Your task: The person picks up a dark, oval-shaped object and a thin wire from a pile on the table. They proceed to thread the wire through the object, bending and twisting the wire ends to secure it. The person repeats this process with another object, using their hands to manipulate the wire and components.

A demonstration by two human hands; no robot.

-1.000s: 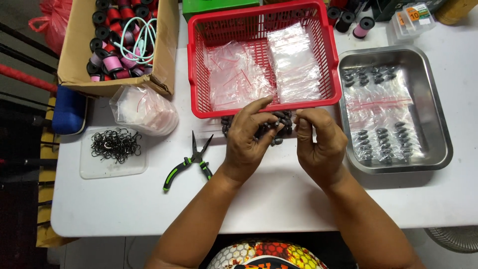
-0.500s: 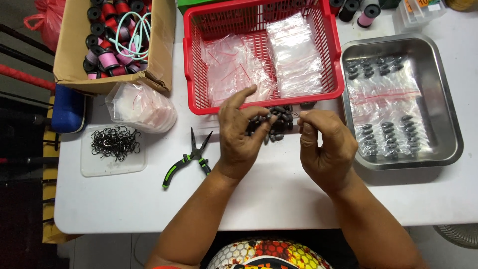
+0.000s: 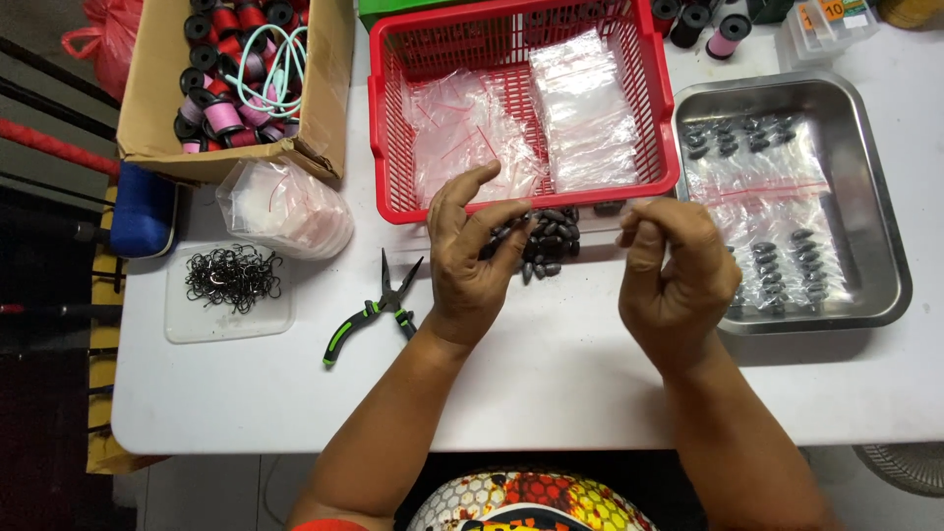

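Note:
My left hand [image 3: 470, 264] and my right hand [image 3: 677, 273] hover over the white table just in front of a red basket [image 3: 523, 202]. Between them lies a small clear bag of dark oval weights [image 3: 551, 241]. Left thumb and fingers pinch its left end at the pile. The curled right fingers pinch what looks like its right edge; the plastic is faint there. Flat clear bags [image 3: 590, 108] fill the basket.
A steel tray [image 3: 890, 265] with filled bags stands at the right. Green-handled pliers [image 3: 374, 310], a clear lid of dark hooks [image 3: 233, 277], a bundle of clear bags [image 3: 290, 208] and a cardboard box of thread spools [image 3: 324, 88] lie left. More spools [image 3: 710, 20] sit behind.
My hands were close together over the weights. They have drawn apart, the right hand sliding to the right along the bag.

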